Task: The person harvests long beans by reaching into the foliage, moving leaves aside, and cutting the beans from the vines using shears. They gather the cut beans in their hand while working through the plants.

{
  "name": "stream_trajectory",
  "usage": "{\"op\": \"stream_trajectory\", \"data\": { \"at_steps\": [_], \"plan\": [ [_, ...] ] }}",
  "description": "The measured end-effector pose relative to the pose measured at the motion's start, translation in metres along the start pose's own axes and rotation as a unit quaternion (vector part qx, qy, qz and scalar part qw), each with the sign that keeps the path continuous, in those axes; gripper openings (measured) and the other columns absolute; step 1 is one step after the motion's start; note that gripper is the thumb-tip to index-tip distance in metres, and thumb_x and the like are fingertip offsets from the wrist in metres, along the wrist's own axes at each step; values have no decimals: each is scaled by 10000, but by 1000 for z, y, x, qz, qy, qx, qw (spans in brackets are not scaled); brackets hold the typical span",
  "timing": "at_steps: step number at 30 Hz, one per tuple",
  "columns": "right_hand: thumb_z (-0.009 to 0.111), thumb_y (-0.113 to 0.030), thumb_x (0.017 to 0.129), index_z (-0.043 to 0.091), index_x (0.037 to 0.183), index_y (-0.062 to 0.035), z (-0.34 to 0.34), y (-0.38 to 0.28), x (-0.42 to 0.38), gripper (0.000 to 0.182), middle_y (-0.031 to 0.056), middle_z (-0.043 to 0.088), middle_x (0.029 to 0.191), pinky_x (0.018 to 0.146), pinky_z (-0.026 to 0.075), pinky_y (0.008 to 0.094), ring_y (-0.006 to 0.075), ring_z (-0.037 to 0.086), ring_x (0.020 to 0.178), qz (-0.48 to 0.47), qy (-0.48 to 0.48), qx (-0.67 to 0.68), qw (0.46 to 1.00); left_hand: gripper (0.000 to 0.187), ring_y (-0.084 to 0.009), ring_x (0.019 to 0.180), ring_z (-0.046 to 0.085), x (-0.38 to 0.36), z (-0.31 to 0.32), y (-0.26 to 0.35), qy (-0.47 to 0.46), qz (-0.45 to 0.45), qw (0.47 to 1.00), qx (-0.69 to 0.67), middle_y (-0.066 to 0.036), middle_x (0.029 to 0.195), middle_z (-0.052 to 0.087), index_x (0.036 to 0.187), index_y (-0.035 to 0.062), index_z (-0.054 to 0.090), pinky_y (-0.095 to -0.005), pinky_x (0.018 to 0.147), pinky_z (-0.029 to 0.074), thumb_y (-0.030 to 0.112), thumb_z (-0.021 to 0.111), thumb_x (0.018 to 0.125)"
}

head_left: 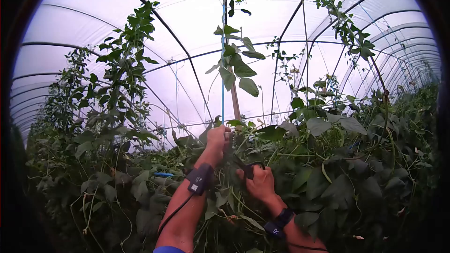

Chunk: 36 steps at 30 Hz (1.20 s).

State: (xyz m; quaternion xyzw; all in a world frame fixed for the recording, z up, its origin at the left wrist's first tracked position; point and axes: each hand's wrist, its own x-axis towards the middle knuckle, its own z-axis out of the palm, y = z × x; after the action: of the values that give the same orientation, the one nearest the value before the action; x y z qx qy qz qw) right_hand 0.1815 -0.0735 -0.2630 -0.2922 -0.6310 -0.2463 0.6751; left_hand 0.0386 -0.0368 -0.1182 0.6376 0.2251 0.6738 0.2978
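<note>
My left hand (pixel 218 139) is raised into the foliage and closed around a green vine stem (pixel 228 126) at the foot of a blue support string (pixel 222 65). My right hand (pixel 257 180) sits lower and to the right, gripping black-handled scissors (pixel 249 167) whose blades point up toward the left hand and are hidden by leaves. Both wrists carry black strapped devices; a cable runs down my left forearm. The vine climbs the string with large green leaves (pixel 241 72) overhead.
Dense climbing bean plants (pixel 337 168) fill the right side and front. Another tall row of plants (pixel 122 79) stands at the left. Arched greenhouse hoops (pixel 178 42) and white plastic film span overhead. A wooden stake (pixel 234 98) stands behind the string.
</note>
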Motion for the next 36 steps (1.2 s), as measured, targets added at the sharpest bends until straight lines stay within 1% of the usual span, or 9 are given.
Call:
{"op": "stream_trajectory", "data": {
  "at_steps": [9, 10, 12, 19, 22, 26, 29, 33, 36],
  "plan": [
    [651, -333, 842, 525, 688, 14, -22, 2, 47, 400, 182, 562, 590, 520, 451, 369, 300, 624, 579, 104, 14, 98, 990, 296, -144, 553, 513, -33, 8, -39, 131, 312, 922, 190, -62, 577, 548, 756, -24, 631, -318, 539, 412, 210, 497, 879],
    [649, -327, 846, 535, 696, 13, -25, -3, 59, 389, 157, 569, 585, 519, 447, 353, 254, 606, 558, 102, 51, 113, 987, 298, -371, 670, 579, -44, 13, -31, 135, 276, 929, 205, -206, 697, 586, 714, -7, 596, -428, 634, 438, 204, 460, 876],
    [640, -316, 861, 567, 729, 15, -14, -5, 86, 364, 71, 557, 555, 496, 417, 322, 161, 502, 490, 52, 143, 242, 958, 289, -387, 684, 576, -47, 17, -34, 150, 282, 923, 214, -212, 704, 584, 722, -7, 591, -439, 636, 437, 202, 464, 876],
    [642, -178, 857, 585, 835, 22, 15, -11, 187, 209, 6, 570, 723, 652, 470, 239, 92, 550, 669, 149, -20, 439, 886, 282, -357, 637, 588, -52, 18, -39, 172, 275, 911, 254, -202, 664, 574, 779, -13, 586, -414, 593, 433, 221, 483, 897],
    [646, -126, 815, 603, 815, 21, 28, -20, 208, 153, 50, 612, 662, 510, 453, 259, 98, 563, 556, 62, 164, 182, 968, 282, -378, 632, 571, -49, 18, -46, 173, 295, 911, 231, -212, 658, 556, 755, -16, 566, -428, 589, 426, 208, 476, 900],
    [668, -102, 786, 624, 833, 24, 14, -53, 203, 142, 83, 619, 630, 519, 474, 280, 113, 582, 531, -181, 115, 78, 974, 287, -487, 770, 559, -52, 16, -44, 144, 249, 928, 235, -285, 765, 580, 805, 0, 567, -533, 647, 435, 233, 440, 915],
    [687, -63, 748, 576, 1066, 27, 15, -64, 221, 348, 202, 628, 1016, 793, 498, 346, 295, 636, 918, -271, 137, 50, 952, 278, -487, 760, 555, -57, 16, -43, 140, 268, 931, 204, -287, 749, 573, 789, 0, 554, -536, 636, 429, 226, 451, 912],
    [628, -25, 714, 487, 1184, 3, 19, -42, 269, 492, 253, 483, 1253, 958, 412, 417, 415, 462, 1154, -228, 186, -25, 955, 273, -378, 615, 561, -53, 15, -52, 154, 293, 926, 178, -211, 667, 565, 758, -22, 576, -434, 583, 425, 187, 477, 904],
    [650, -156, 814, 554, 1038, 0, 24, -16, 303, 289, 132, 606, 895, 699, 451, 371, 233, 572, 801, -74, 125, 70, 987, 259, -350, 606, 562, -55, 13, -50, 150, 283, 931, 176, -194, 655, 564, 769, -14, 589, -415, 576, 425, 179, 481, 903]
  ]
}}
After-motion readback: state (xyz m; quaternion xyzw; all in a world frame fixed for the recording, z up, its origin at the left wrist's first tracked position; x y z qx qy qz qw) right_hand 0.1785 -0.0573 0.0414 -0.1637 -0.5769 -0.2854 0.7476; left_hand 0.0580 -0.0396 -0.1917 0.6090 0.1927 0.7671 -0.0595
